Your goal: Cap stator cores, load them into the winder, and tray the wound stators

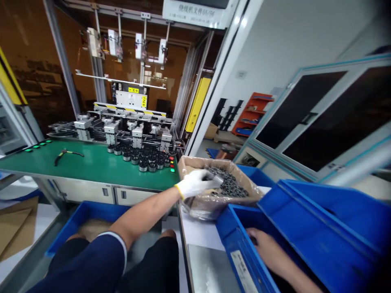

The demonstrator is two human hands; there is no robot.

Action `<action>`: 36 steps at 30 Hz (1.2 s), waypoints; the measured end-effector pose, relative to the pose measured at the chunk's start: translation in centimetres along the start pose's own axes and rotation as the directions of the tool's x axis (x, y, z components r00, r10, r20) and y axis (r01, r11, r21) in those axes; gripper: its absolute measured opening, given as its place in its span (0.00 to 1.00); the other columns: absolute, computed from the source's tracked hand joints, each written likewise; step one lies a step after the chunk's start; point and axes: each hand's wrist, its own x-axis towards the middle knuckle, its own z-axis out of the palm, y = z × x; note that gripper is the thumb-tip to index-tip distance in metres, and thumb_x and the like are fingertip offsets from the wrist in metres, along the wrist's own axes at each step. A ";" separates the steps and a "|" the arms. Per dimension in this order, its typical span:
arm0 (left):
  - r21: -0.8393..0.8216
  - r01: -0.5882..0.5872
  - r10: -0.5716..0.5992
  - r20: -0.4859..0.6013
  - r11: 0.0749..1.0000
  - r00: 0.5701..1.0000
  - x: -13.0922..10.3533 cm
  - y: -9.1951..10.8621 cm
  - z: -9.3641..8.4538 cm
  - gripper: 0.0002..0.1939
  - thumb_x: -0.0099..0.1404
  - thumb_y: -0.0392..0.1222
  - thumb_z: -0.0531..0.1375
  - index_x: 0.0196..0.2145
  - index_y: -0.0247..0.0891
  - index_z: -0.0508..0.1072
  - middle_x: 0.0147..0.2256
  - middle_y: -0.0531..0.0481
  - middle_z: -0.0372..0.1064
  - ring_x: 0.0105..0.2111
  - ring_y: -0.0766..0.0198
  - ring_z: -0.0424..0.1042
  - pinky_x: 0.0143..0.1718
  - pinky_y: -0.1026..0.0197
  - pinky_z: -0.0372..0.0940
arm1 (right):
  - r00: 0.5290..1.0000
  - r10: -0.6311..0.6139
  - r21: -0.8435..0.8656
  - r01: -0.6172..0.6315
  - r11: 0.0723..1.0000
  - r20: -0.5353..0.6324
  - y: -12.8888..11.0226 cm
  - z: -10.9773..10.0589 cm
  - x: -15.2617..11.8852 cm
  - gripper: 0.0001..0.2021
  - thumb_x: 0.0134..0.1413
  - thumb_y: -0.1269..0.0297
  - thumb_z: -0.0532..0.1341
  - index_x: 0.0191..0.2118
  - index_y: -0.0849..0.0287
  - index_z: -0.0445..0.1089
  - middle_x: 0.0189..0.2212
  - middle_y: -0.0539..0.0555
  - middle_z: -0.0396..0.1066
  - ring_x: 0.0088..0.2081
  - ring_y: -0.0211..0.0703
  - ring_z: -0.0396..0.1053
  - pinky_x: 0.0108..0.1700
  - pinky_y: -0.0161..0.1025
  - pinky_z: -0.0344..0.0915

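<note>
My left hand point(195, 184), in a white glove with a yellow cuff, is over the near left part of an open, plastic-lined cardboard box point(203, 205). Its fingers are closed around a metallic ring-shaped part point(217, 179). Small dark parts point(233, 183) fill much of the box beside it. My bare right hand point(262, 241) reaches into a blue bin point(232, 232) at the lower right. Its fingers are partly hidden by the bin wall, and what they touch cannot be made out.
A green worktop point(91, 162) holds pliers point(65, 153) and a group of round black-and-silver parts point(143, 156) before a machine point(137, 132). Another blue bin point(324, 219) sits at the right. A metal frame post point(226, 69) rises beside the box.
</note>
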 end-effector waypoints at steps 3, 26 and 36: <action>-0.399 0.051 -0.020 0.082 0.916 0.996 -3.8 -1.3 -1.2 0.28 0.61 0.63 0.65 0.45 0.35 0.73 0.36 0.49 0.71 0.35 0.63 0.71 0.37 0.61 0.68 | 0.991 -0.002 -0.120 -0.014 0.993 -0.131 -1.9 -1.9 -0.5 0.15 0.43 0.49 0.55 0.27 0.56 0.70 0.28 0.60 0.76 0.34 0.59 0.75 0.40 0.49 0.70; -0.767 0.205 -0.072 0.204 0.608 0.976 -12.2 -1.9 -3.8 0.29 0.51 0.43 0.75 0.50 0.42 0.73 0.42 0.49 0.73 0.39 0.62 0.74 0.41 0.60 0.71 | 0.519 -0.657 -0.095 0.741 0.665 -0.547 -18.8 2.6 -4.7 0.15 0.62 0.80 0.59 0.52 0.61 0.70 0.42 0.57 0.68 0.44 0.39 0.70 0.45 0.35 0.70; -0.536 0.139 -0.109 0.088 0.833 0.990 -12.0 -2.7 -4.5 0.39 0.52 0.56 0.73 0.59 0.41 0.71 0.51 0.43 0.72 0.47 0.55 0.72 0.48 0.58 0.67 | 0.506 -0.682 -0.138 0.741 0.657 -0.528 -19.1 3.6 -5.0 0.13 0.62 0.79 0.60 0.50 0.60 0.70 0.40 0.56 0.71 0.42 0.41 0.72 0.43 0.35 0.73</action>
